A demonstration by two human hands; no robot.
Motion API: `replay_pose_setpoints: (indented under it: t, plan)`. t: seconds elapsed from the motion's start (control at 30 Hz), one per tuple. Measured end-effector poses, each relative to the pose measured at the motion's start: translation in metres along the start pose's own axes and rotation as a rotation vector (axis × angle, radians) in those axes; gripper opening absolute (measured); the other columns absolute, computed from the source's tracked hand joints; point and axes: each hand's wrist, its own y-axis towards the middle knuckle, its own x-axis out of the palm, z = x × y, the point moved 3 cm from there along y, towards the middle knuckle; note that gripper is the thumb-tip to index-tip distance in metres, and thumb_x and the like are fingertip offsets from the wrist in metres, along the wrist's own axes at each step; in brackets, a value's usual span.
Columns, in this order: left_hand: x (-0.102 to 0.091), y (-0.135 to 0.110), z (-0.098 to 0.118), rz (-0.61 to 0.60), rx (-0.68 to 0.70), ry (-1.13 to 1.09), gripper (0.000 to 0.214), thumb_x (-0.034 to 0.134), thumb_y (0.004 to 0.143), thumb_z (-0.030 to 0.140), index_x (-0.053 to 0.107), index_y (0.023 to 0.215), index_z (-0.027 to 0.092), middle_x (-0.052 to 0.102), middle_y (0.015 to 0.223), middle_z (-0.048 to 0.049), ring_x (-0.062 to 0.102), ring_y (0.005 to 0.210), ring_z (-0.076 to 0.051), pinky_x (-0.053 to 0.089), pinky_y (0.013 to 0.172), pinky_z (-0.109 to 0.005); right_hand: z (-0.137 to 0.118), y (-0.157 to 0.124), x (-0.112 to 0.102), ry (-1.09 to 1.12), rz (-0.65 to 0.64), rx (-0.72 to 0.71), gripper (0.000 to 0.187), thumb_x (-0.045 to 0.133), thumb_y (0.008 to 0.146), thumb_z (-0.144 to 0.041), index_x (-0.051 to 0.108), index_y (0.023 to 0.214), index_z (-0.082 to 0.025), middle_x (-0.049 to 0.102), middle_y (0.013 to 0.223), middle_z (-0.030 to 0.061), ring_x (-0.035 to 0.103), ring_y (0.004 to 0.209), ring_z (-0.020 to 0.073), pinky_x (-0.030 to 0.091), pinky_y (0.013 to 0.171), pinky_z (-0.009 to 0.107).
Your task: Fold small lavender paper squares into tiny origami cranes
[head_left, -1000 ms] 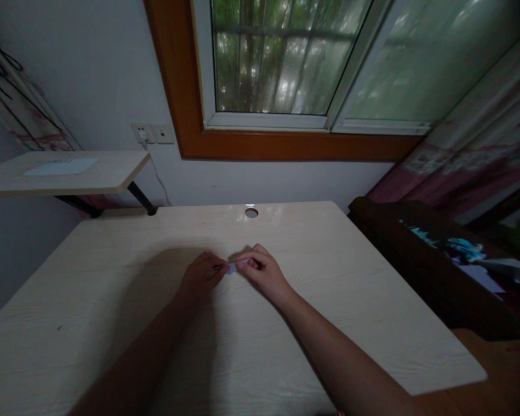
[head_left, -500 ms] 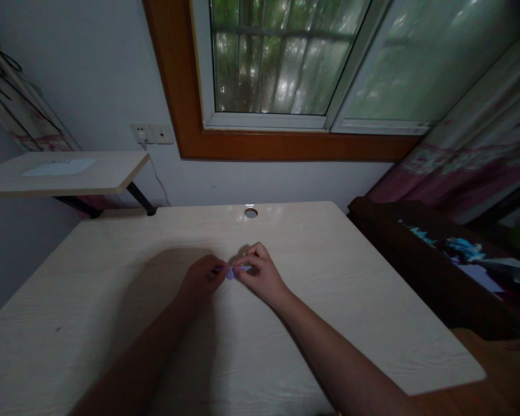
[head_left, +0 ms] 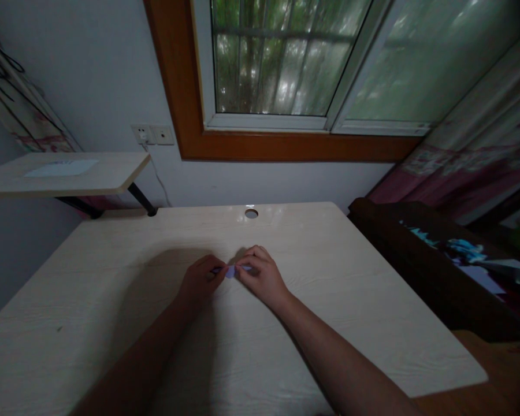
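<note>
A small piece of purple paper [head_left: 230, 271] is stretched between my two hands, just above the pale wooden desk [head_left: 329, 277]. My left hand [head_left: 201, 278] pinches its left end between thumb and fingers. On the other side, my right hand [head_left: 262, 274] grips the right end in a pinch, its other fingers curled. Only a short middle part of the paper shows; the fingers cover much of the rest, so its full shape cannot be made out.
A round cable hole [head_left: 251, 214] lies near the desk's back edge. At the left a raised shelf [head_left: 125, 179] on black legs carries a white sheet [head_left: 63, 167]. Right of the desk stands a dark wooden piece of furniture [head_left: 416, 271] with blue and white items on it.
The visible middle of the purple paper looks a little flatter and wider. My right fingers have curled down slightly; both hands stay in nearly the same place.
</note>
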Motion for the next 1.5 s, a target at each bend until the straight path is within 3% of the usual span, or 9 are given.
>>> replay_pose_setpoints:
  t: [0.27,0.37,0.5,0.63,0.9,1.23,1.4,1.5]
  plan:
    - [-0.008,0.000,-0.012,0.105,-0.189,-0.156,0.017,0.060,0.087,0.034,0.066,0.082,0.019,0.067,0.077,-0.0023,0.063,0.071,-0.014,0.050,0.066,-0.023,0.018,0.004,-0.027,0.039,0.279,0.178,0.010,0.065,0.085,-0.024,0.072,0.078,-0.020,0.057,0.081,0.0037,0.054,0.076,0.0200,0.042,0.068,0.030]
    - [-0.008,0.001,-0.013,0.114,-0.232,-0.193,0.019,0.061,0.086,0.035,0.066,0.082,0.018,0.067,0.077,-0.0023,0.062,0.070,-0.014,0.049,0.063,-0.022,0.017,0.004,-0.023,0.125,0.229,0.206,0.013,0.067,0.086,-0.030,0.073,0.084,-0.020,0.060,0.084,0.0046,0.055,0.075,0.0196,0.043,0.067,0.029]
    - [-0.006,0.001,-0.009,0.080,-0.227,-0.231,0.018,0.061,0.086,0.034,0.066,0.081,0.017,0.067,0.075,-0.0024,0.061,0.070,-0.014,0.047,0.061,-0.021,0.012,0.000,-0.003,0.271,0.045,0.255,0.023,0.070,0.088,-0.037,0.072,0.104,-0.021,0.063,0.091,0.0044,0.058,0.079,0.0195,0.045,0.069,0.028]
    - [-0.002,0.000,-0.007,0.040,-0.200,-0.218,0.016,0.061,0.085,0.032,0.067,0.082,0.018,0.067,0.075,-0.0016,0.060,0.068,-0.013,0.048,0.062,-0.021,0.009,-0.004,0.009,0.248,-0.028,0.239,0.018,0.067,0.090,-0.036,0.072,0.091,-0.019,0.062,0.081,0.0029,0.056,0.073,0.0185,0.043,0.065,0.026]
    - [0.003,-0.002,-0.003,-0.037,-0.096,-0.094,0.014,0.058,0.087,0.029,0.066,0.085,0.019,0.067,0.080,-0.0026,0.062,0.074,-0.015,0.048,0.067,-0.024,0.002,-0.003,0.009,0.158,-0.067,0.137,0.012,0.064,0.091,-0.028,0.071,0.085,-0.021,0.060,0.077,0.0020,0.056,0.071,0.0183,0.041,0.062,0.026]
    - [-0.002,0.000,-0.010,0.028,-0.207,-0.164,0.015,0.058,0.085,0.030,0.067,0.080,0.018,0.067,0.075,-0.0019,0.062,0.068,-0.014,0.050,0.063,-0.023,0.006,-0.001,-0.003,0.148,0.056,0.177,0.015,0.062,0.090,-0.029,0.070,0.083,-0.019,0.060,0.078,0.0033,0.056,0.074,0.0201,0.042,0.066,0.027]
    - [-0.010,0.001,-0.023,0.161,-0.305,-0.276,0.018,0.056,0.086,0.032,0.064,0.081,0.017,0.066,0.074,-0.0029,0.063,0.069,-0.015,0.052,0.064,-0.025,0.022,-0.003,-0.011,0.195,0.186,0.285,0.019,0.061,0.089,-0.035,0.069,0.084,-0.018,0.060,0.077,0.0032,0.056,0.073,0.0209,0.043,0.066,0.027]
    - [-0.013,0.001,-0.023,0.221,-0.322,-0.294,0.018,0.055,0.087,0.032,0.063,0.082,0.017,0.065,0.075,-0.0031,0.062,0.068,-0.014,0.053,0.064,-0.025,0.026,-0.004,-0.012,0.218,0.193,0.312,0.019,0.062,0.089,-0.036,0.069,0.087,-0.018,0.061,0.079,0.0032,0.056,0.074,0.0211,0.044,0.066,0.027]
